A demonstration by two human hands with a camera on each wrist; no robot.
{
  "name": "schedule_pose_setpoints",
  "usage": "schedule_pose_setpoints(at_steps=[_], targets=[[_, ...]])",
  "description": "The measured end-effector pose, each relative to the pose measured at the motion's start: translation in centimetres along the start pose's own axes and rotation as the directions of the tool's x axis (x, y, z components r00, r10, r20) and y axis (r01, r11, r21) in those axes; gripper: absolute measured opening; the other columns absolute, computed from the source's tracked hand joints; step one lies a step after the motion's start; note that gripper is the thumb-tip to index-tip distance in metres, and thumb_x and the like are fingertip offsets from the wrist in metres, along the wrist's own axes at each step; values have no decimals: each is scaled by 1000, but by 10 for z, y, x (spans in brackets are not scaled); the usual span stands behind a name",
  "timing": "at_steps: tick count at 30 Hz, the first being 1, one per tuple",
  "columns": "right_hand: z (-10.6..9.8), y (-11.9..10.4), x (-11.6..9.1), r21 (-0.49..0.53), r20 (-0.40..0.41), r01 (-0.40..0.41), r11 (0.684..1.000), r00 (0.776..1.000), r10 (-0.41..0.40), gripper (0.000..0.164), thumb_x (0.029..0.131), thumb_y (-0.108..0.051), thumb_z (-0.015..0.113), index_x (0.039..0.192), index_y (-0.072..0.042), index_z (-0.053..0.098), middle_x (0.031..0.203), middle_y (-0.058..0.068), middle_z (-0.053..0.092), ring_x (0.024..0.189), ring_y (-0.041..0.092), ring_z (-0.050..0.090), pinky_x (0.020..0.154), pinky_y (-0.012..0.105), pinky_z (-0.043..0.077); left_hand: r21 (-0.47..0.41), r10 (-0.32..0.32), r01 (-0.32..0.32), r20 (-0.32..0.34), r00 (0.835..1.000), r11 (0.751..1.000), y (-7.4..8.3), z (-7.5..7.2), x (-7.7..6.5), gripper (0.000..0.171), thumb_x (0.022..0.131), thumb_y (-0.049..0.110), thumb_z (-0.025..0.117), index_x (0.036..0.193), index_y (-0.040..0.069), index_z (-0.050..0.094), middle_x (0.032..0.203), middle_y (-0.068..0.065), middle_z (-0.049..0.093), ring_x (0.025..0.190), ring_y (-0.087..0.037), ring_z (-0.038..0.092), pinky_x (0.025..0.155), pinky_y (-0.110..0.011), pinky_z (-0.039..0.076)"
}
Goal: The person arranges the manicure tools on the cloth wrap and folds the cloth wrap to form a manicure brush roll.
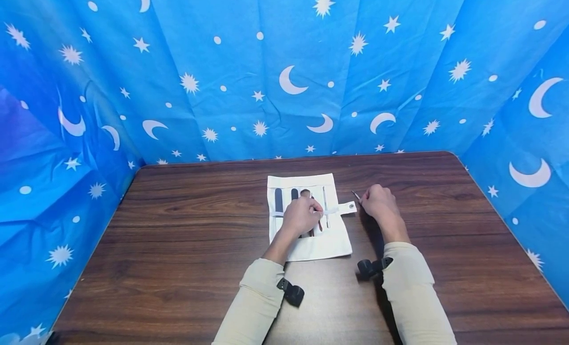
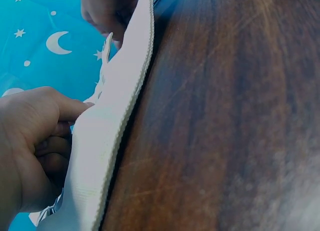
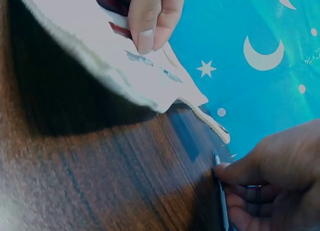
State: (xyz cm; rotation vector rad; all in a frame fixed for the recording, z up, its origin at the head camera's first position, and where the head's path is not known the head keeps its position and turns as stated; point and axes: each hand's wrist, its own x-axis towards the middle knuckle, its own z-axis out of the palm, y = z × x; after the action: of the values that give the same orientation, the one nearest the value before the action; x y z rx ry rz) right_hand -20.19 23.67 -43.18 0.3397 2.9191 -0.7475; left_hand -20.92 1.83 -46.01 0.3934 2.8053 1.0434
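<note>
A white fabric tool case [image 1: 320, 248] lies unfolded on the table, with slim tools tucked under a white elastic band [image 1: 331, 211]. My left hand [image 1: 302, 215] is over its middle, thumb and forefinger pinching the band; the hand hides part of the tools. Among them are dark flat-ended tools [image 1: 278, 201], a rounded brown-topped one [image 1: 305, 192] and a thin metal one [image 1: 325, 199]. To the right of the case, my right hand [image 1: 380, 204] holds a slender pointed metal tool [image 3: 223, 206] close to the tabletop, its tip toward the case.
A snap tab [image 1: 346, 208] sticks out from the case's right side toward my right hand. Brown wood-grain table [image 1: 200, 256] surrounds the case. Blue cloth [image 1: 249, 88] with moons and stars hangs behind the table and at both sides.
</note>
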Motion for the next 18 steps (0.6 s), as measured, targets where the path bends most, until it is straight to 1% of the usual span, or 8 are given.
schedule_pose_setpoints(at_steps=[4, 6, 9, 13, 15, 18], targets=[[-3, 1, 0, 36, 2, -2, 999, 1000, 2, 25, 98, -13, 52, 87, 0, 71, 96, 21, 71, 87, 37, 63, 80, 51, 49, 8, 0, 0, 4, 1000, 1000, 0, 0, 1, 9, 90, 21, 70, 90, 19, 79, 62, 9, 58, 60, -8, 52, 58, -23, 39], [-4, 2, 1, 67, -7, 4, 998, 1000, -3, 24, 98, -14, 53, 91, 0, 71, 98, 21, 70, 90, 37, 62, 82, 50, 48, 15, 0, 0, 3, 1000, 1000, -1, 0, 1, 9, 90, 21, 70, 90, 19, 79, 63, 9, 59, 61, -8, 52, 59, -23, 39], [-5, 3, 3, 130, -31, 52, 990, 998, -48, 21, 98, -14, 57, 99, 1, 71, 97, 21, 71, 90, 36, 62, 80, 44, 47, 19, 1, -1, 4, 1000, 1000, -2, 0, 1, 10, 91, 21, 70, 90, 19, 79, 65, 8, 61, 63, -9, 54, 60, -22, 40], [-6, 4, 7, 236, -56, 128, 963, 991, -118, 25, 98, -12, 62, 112, 7, 70, 101, 24, 72, 87, 31, 63, 73, 31, 45, 16, 3, -3, 7, 1000, 1000, -2, 1, 1, 10, 91, 22, 70, 90, 19, 79, 68, 7, 64, 65, -9, 56, 62, -22, 42], [-7, 2, 8, 277, -75, 154, 948, 987, -139, 26, 98, -12, 64, 114, 8, 70, 102, 25, 72, 84, 26, 61, 71, 27, 44, 17, 2, -2, 7, 1000, 1000, -2, 1, 1, 10, 91, 22, 70, 90, 20, 79, 68, 7, 64, 65, -9, 56, 61, -22, 41], [-12, -3, 8, 326, -100, 168, 930, 985, -143, 24, 98, -11, 65, 111, 7, 72, 100, 25, 73, 79, 18, 60, 69, 24, 44, 17, 8, -8, 1, 1000, 1000, -2, 1, 0, 9, 91, 21, 70, 89, 20, 79, 69, 6, 65, 65, -9, 56, 61, -23, 42]])
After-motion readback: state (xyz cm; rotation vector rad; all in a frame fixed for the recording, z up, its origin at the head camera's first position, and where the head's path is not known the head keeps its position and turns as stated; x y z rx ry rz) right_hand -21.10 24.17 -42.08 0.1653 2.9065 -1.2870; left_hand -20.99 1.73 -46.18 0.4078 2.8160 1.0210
